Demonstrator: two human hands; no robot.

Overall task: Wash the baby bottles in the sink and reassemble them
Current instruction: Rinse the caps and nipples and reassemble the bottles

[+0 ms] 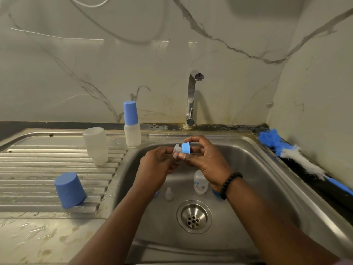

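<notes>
From the head camera, both hands meet over the sink (267, 169), just in front of the tap (191, 96). The right hand (205, 159) pinches a blue collar ring (185, 147) between thumb and curled fingers. The left hand (158, 165) grips the clear teat (176, 150) that sticks out of the ring on its side. The step in hand looks like seating the teat in the ring. To do it well, the left hand should pull the teat evenly through the opening until its flange sits flat all the way round, while the right hand keeps the ring steady and square. A skewed flange would likely leak. Wet silicone may slip, so a firm pinch near the teat's base seems wise.

The ring and teat share one axis, lying roughly level, with the teat's tip pointing to the person's left and the ring's open side to the right.

On the sink floor lie a small printed bottle (199, 182) and a loose teat (168, 194). On the draining board (38, 169) stand an upturned clear bottle (96, 146), a capped bottle (131, 124) and an upturned blue cap (69, 190). A bottle brush (298, 155) lies on the tabletop to the right.
</notes>
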